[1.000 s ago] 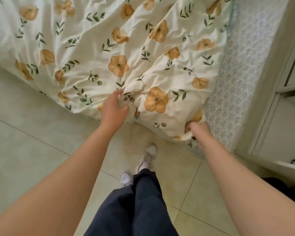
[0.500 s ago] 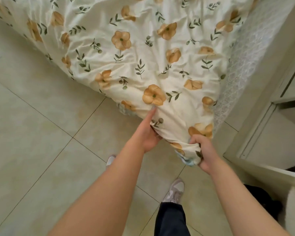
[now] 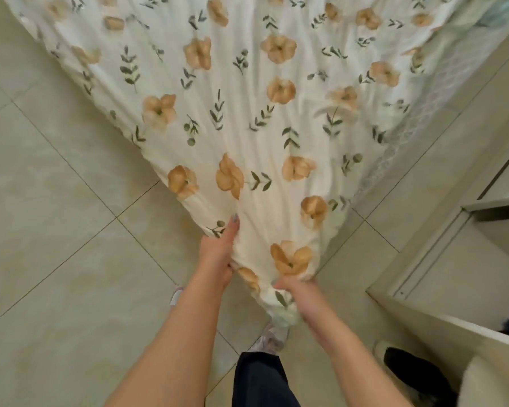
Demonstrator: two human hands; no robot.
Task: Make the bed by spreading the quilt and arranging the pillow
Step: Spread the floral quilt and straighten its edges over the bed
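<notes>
My two hands share one quilt corner: my left hand [image 3: 218,257] has its grip closed on the left edge, my right hand [image 3: 299,299] bunches the tip. The one quilt [image 3: 247,113], floral, stretches taut from my hands up onto the bed [image 3: 441,83], above the tiled floor [image 3: 56,230]. Two shoes show below.
</notes>
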